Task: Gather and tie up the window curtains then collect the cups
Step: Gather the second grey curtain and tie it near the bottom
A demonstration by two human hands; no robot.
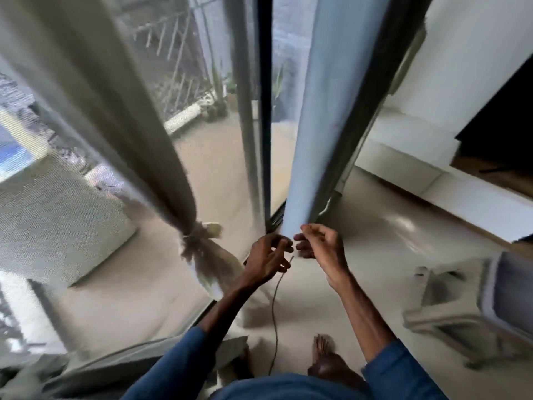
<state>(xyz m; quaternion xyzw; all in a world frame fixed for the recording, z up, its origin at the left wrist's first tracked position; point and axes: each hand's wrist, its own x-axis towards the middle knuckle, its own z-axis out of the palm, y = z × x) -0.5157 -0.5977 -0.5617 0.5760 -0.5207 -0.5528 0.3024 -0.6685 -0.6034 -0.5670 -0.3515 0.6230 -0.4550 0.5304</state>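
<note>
A beige curtain (121, 116) hangs on the left, bunched and knotted low down (199, 235). A pale blue curtain (320, 111) hangs gathered into a narrow column right of the dark window frame. Both my hands meet at its lower end. My left hand (268, 259) pinches a thin dark cord (275, 307) against the fabric, and the cord trails down to the floor. My right hand (320, 241) has its fingers curled on the curtain's edge and the cord's other end. No cups are in view.
The glass window and dark frame (265, 111) stand straight ahead, with a balcony beyond. A white cabinet (427, 157) runs along the right wall. A grey plastic chair (473, 301) stands on the tiled floor at right. My bare foot (326, 356) is below.
</note>
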